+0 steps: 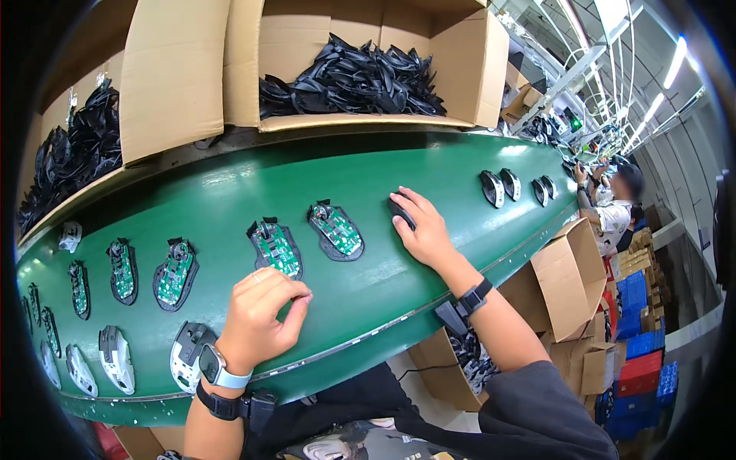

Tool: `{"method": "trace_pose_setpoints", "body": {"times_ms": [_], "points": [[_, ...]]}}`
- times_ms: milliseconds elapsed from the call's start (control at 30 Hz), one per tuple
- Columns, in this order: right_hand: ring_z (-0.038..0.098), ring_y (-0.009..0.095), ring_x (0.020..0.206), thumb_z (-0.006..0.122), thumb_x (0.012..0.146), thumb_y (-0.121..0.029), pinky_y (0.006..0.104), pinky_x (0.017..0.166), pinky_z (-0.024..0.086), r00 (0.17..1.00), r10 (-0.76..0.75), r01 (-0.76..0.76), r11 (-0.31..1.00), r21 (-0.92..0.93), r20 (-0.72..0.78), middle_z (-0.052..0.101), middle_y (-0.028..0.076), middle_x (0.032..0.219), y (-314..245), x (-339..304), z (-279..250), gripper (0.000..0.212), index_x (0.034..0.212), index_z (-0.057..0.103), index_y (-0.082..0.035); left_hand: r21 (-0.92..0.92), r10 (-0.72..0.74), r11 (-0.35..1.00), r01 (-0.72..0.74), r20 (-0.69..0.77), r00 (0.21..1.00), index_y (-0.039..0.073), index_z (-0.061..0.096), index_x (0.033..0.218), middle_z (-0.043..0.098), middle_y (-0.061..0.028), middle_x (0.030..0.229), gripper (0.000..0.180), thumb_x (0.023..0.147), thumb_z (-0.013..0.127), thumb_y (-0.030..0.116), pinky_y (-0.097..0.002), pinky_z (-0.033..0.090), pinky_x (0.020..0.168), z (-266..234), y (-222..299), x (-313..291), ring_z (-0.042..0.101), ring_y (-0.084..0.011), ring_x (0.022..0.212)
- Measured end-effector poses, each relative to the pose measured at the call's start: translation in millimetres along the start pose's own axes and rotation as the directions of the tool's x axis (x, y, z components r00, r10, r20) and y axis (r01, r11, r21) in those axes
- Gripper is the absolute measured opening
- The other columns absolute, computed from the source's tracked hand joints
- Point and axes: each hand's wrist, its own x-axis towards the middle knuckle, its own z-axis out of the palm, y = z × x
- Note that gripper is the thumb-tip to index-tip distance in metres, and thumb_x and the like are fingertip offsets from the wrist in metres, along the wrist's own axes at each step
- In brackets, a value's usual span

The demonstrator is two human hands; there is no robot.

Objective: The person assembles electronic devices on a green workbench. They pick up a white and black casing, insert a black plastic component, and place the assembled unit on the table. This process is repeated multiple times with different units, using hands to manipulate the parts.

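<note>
My right hand (425, 234) reaches over the green belt, its fingers closed around a black computer-mouse part (402, 211). Much of that part is covered by the fingers. My left hand (264, 310) hovers nearer the belt's front edge, fingers curled and thumb against the index finger. Whatever it may hold is hidden. Just beyond it lies a mouse base with a green circuit board (277, 249), partly covered by the hand. Another mouse base with a board (336, 230) rests between the two hands. A white-and-black mouse shell (188, 353) sits beside my left wrist.
Several more board-fitted bases (175, 274) and white shells (116, 359) lie on the belt (368, 307) to the left. At the far right are white-and-black shells (492, 188). Cardboard boxes (172, 77) of black plastic parts (360, 80) stand behind. A co-worker (613, 207) is farther along.
</note>
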Motion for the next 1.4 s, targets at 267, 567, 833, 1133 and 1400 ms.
{"method": "trace_pose_setpoints", "body": {"times_ms": [267,567,833,1133,1400], "points": [[0.062,0.038,0.126,0.070,0.091,-0.017,0.0449,0.109,0.051,0.994,-0.049,0.042,0.997,-0.068,-0.100,0.065,0.018,0.138,8,-6,9,0.040,0.130,0.071,-0.012,0.143,0.205,0.957,-0.252,0.282,0.937,0.005,0.069,0.093,0.067,-0.0116,0.083,0.021,0.074,0.076,0.002,-0.0429,0.055,0.076,-7,48,-1,0.067,-0.0329,0.082],[0.059,0.037,0.131,0.069,0.094,-0.024,0.0441,0.112,0.047,0.997,-0.071,0.071,0.996,0.061,-0.006,0.062,0.019,0.144,32,1,-9,0.042,0.135,0.069,-0.011,0.344,-0.090,0.922,0.176,-0.250,0.964,0.002,0.066,0.094,0.067,-0.0167,0.095,0.017,0.079,0.074,0.000,-0.0469,0.052,0.089,-82,98,-107,0.065,-0.0396,0.095],[0.066,0.037,0.124,0.072,0.089,-0.018,0.0428,0.110,0.050,0.960,0.097,-0.074,0.993,0.096,-0.263,0.071,0.021,0.127,64,-6,-44,0.034,0.120,0.075,-0.006,0.422,-0.297,0.768,0.482,-0.432,0.851,0.000,0.061,0.113,0.061,-0.0223,0.119,0.034,0.082,0.073,0.004,-0.0484,0.043,0.105,-99,87,-180,0.056,-0.0430,0.117],[0.063,0.039,0.126,0.069,0.091,-0.017,0.0444,0.108,0.050,0.944,0.172,-0.217,0.967,-0.136,-0.282,0.067,0.019,0.136,150,-45,-44,0.037,0.128,0.072,-0.009,0.573,-0.442,0.626,0.528,-0.297,0.846,0.001,0.053,0.138,0.058,-0.0225,0.133,0.069,0.079,0.084,0.019,-0.0512,0.037,0.111,-65,56,-150,0.050,-0.0447,0.125],[0.063,0.040,0.129,0.075,0.091,-0.020,0.0432,0.110,0.048,0.938,0.259,-0.272,0.962,-0.024,-0.232,0.066,0.023,0.138,142,-29,-44,0.058,0.145,0.060,-0.007,-0.257,-0.550,0.835,0.487,-0.412,0.726,-0.001,0.040,0.145,0.061,-0.0173,0.129,0.081,0.080,0.087,0.008,-0.0402,0.052,0.106,-81,64,-128,0.062,-0.0263,0.123]]}}
